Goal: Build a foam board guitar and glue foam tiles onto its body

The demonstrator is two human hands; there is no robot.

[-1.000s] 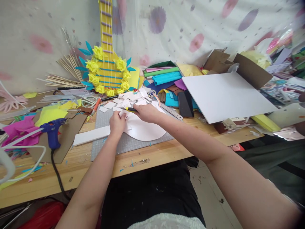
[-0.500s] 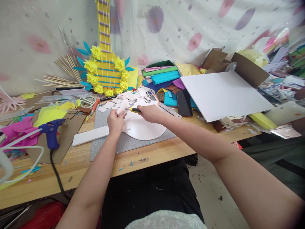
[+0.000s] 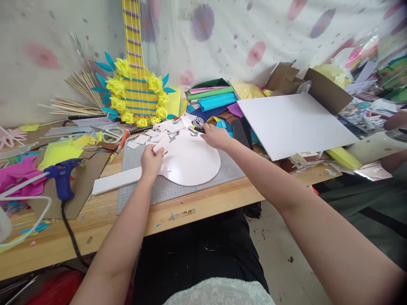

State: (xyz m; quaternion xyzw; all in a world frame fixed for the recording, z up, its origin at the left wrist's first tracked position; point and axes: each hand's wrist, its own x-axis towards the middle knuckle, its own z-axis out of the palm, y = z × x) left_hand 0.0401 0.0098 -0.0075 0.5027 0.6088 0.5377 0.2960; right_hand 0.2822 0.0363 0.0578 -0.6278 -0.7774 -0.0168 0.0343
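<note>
A small white foam-board piece (image 3: 161,145) is pinched between the thumb and fingers of my left hand (image 3: 151,162). My right hand (image 3: 215,136) is closed on a yellow-and-black craft knife (image 3: 198,129), at the far edge of the white board. That board, a guitar-shaped foam cutout (image 3: 192,163), lies flat on a grey cutting mat (image 3: 178,192), its neck (image 3: 117,179) reaching left past my left hand. Loose cut white pieces (image 3: 165,126) are heaped beyond it, and a roll of tape (image 3: 198,122) sits by the knife.
A yellow paper guitar (image 3: 140,97) with flowers leans at the back wall. A blue glue gun (image 3: 65,176) with its cord stands at left near scissors (image 3: 112,135). At right are a large white board (image 3: 295,123), a dark phone (image 3: 242,133) and coloured paper rolls (image 3: 216,101).
My right hand has moved away from my left hand, rightward and farther back, carrying the craft knife off the small foam piece. My left hand keeps its pinch. The view has shifted slightly.
</note>
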